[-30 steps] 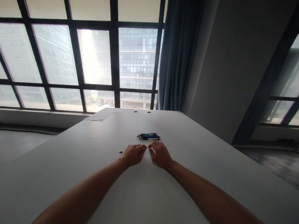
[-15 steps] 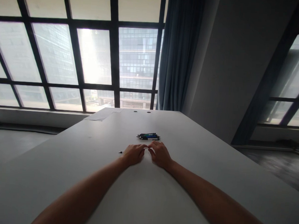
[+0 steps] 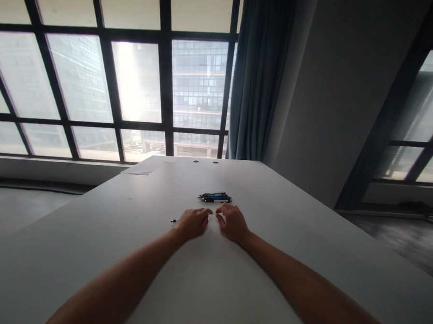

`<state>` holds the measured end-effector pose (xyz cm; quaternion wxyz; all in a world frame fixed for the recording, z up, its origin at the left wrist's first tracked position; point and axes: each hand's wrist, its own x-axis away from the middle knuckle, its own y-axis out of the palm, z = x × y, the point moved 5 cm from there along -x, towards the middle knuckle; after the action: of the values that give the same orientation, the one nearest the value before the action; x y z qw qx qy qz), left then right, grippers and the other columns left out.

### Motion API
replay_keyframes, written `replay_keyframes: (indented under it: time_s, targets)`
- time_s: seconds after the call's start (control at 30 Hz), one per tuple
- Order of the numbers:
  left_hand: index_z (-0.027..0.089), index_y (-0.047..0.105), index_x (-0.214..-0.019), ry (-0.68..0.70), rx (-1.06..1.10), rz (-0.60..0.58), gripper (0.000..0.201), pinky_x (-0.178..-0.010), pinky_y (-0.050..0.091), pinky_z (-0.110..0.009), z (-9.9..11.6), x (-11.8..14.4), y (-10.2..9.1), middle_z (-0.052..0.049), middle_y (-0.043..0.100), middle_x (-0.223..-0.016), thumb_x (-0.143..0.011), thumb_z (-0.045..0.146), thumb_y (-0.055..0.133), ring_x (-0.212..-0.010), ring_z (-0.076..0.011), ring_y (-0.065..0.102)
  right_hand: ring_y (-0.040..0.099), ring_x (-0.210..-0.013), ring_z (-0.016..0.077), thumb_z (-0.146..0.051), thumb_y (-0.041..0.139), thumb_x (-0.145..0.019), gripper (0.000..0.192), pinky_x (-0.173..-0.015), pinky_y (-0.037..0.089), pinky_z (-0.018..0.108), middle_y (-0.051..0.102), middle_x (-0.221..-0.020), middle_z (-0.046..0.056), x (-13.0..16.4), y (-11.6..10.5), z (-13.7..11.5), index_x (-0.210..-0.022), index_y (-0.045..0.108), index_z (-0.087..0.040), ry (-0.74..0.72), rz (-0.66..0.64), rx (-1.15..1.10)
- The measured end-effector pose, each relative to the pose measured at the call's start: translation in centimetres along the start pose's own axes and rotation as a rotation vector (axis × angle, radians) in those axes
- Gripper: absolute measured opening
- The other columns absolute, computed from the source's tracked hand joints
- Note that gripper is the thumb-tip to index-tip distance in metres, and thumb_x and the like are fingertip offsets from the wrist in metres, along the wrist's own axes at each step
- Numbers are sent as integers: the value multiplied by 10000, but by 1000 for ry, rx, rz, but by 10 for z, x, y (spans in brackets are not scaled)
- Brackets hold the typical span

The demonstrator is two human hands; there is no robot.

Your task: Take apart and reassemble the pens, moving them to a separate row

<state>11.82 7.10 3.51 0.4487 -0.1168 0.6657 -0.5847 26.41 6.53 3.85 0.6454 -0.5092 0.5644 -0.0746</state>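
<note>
Both my hands rest on the white table, fingertips almost meeting. My left hand is closed around a pen whose dark end sticks out to the left of the fist. My right hand pinches the pen's other, thin end in the small gap between the hands; that end is too small to make out in detail. A little pile of several dark and blue pens lies on the table just beyond my right hand, apart from it.
A sheet of paper lies at the table's far left corner. Two round cable holes sit near the far edge. Behind are large windows, a blue curtain and a grey wall.
Almost nothing: the pen's dark end has shifted a touch to the left with my left hand. The pile of pens has not moved.
</note>
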Motion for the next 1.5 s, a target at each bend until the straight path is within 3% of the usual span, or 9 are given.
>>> replay_keyframes:
  time_s: [0.23,0.4,0.7,0.9,1.1,1.2,1.27,1.4,1.5]
  targets:
    - [237,538,-1251,-58,-12,-4,379,-733,521,-312,-1,1,-1,-56,698,-1071,-906,236,381,-812,-184,675,574,-819,179,-108,582,-814,70,-784,377,314,634,-884,52,-1,1,0,-858,592,-161,-4,10,-1]
    - [206,574,-1167,-89,-17,-15,339,-721,500,-287,0,0,-2,-50,710,-876,-921,390,428,-766,-179,670,575,-833,180,-99,587,-813,84,-802,384,319,629,-881,48,0,1,-3,-865,596,-164,-91,3,-44]
    - [204,631,-1013,-18,-20,19,289,-672,473,-265,0,0,-1,-45,715,-845,-942,354,395,-706,-163,654,570,-853,180,-115,587,-831,66,-811,375,320,629,-878,42,0,1,-4,-866,596,-170,-127,6,-42]
    - [203,628,-987,-31,-29,33,271,-653,470,-274,0,0,-1,-39,714,-815,-936,331,395,-683,-170,653,573,-837,186,-113,539,-828,71,-784,357,313,644,-878,58,-2,-4,7,-840,589,-163,115,59,36]
    - [205,626,-987,-48,-37,32,256,-655,462,-269,-1,1,0,-36,718,-832,-933,321,405,-683,-164,648,587,-771,169,-98,409,-809,218,-738,397,285,656,-887,41,2,-10,30,-930,569,-182,382,251,-101]
    - [213,628,-1000,-48,-40,33,249,-662,465,-279,-1,1,0,-33,715,-832,-931,321,414,-696,-173,651,589,-760,164,-90,379,-797,257,-708,420,271,655,-899,37,4,-12,34,-956,558,-184,430,290,-150]
    - [217,631,-1001,-53,-47,33,243,-669,467,-283,-1,1,0,-34,713,-826,-925,325,427,-699,-176,650,587,-758,157,-86,400,-780,244,-712,430,260,653,-881,34,3,-11,28,-928,569,-181,344,241,-160]
    - [208,630,-1007,-53,-47,27,252,-660,463,-274,0,1,-2,-36,711,-812,-923,336,429,-688,-170,647,577,-693,142,-128,499,-778,181,-687,431,243,660,-819,28,1,-1,2,-905,620,-178,72,-33,-155]
    - [200,625,-999,-50,-49,17,260,-659,463,-271,1,1,-3,-35,705,-792,-927,343,420,-695,-170,648,591,-674,137,-192,523,-830,162,-657,425,236,674,-825,32,3,2,-7,-939,642,-179,25,-133,-147]
